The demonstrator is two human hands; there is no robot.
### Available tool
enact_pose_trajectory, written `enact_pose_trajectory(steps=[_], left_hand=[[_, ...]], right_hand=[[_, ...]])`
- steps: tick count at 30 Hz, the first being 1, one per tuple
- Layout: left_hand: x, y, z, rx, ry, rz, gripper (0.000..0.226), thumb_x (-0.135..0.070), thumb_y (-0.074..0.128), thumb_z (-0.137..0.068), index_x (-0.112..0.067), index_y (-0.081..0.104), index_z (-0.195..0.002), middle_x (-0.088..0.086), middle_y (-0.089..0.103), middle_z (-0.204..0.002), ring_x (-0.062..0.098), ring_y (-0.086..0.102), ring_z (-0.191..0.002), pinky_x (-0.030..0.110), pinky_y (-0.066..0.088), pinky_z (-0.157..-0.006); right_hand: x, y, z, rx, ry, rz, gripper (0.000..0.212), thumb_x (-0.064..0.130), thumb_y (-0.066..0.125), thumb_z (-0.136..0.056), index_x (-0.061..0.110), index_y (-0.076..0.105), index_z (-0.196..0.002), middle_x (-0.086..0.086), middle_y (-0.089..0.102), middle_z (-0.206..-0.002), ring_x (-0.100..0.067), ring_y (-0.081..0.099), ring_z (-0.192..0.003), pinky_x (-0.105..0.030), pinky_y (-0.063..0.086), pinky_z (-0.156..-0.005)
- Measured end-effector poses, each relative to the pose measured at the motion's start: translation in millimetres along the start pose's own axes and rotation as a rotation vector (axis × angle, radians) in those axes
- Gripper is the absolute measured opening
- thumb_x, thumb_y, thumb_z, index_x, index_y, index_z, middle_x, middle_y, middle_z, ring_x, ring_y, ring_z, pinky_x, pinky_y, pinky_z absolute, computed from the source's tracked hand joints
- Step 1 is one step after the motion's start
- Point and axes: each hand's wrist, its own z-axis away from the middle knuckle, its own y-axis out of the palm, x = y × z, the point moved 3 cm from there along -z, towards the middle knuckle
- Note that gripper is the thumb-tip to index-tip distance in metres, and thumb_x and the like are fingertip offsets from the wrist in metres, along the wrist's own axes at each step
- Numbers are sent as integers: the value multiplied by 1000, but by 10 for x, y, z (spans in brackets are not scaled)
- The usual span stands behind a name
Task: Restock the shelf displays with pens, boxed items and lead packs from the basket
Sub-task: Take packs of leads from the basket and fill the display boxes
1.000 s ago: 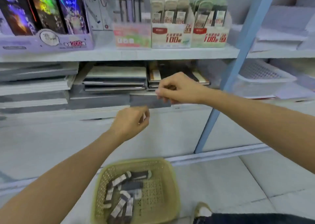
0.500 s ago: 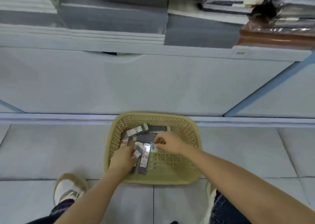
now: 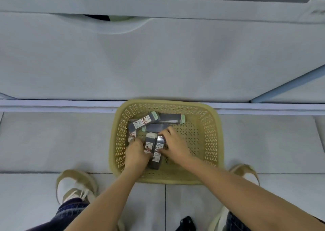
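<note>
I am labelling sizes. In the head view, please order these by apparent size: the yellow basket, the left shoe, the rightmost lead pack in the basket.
1. yellow basket
2. left shoe
3. rightmost lead pack
The differences are plain; nearness to the camera does not alter this order.

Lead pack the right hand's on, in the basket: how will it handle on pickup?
Probably stiff: the lead pack at the right hand has a straight, boxy outline. Its wrap shows glare, so it may slip in a loose grip. Flat sides: unlikely to roll in the basket.
</note>
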Motion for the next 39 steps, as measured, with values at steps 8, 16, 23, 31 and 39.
enact_pose_trajectory(steps=[8,16,23,31,39], left_hand=[[-44,43,-31,55,79,61,32,-20,74,-83,-14,57,-108,0,65,-101,23,62,-96,32,46,-78],[32,-170,33,153,147,269,12,-18,63,-92,-11,58,-100,4,66,-95,24,62,-91,31,45,-71],[-16,-501,47,170,181,593,13,-16,59,-96,-13,59,-109,6,70,-93,23,65,-85,37,55,-74],[153,-938,53,99,220,807,16,-20,73,-84,-11,66,-95,-2,76,-78,11,71,-69,18,53,-56],[542,-1051,-36,-115,70,871,15,-22,75,-84,-10,67,-90,6,75,-80,15,71,-65,18,49,-48]], right_hand=[[-56,-58,-28,48,85,-90,68,18,83,-73,13,47,-130,-5,47,-130,-18,50,-117,-22,39,-94],[-124,-289,-27,163,49,-242,11,20,72,-86,18,65,-95,8,58,-96,-9,56,-89,-27,45,-80],[151,-834,-196,161,4,-504,9,21,65,-89,30,67,-91,12,71,-86,-1,66,-77,-25,55,-74],[649,-735,-502,65,-79,-581,13,25,66,-91,25,70,-103,12,71,-102,1,64,-92,-22,49,-86],[338,-260,-482,70,-129,243,51,31,73,-83,21,56,-130,-2,56,-125,-22,47,-119,-37,40,-96]])
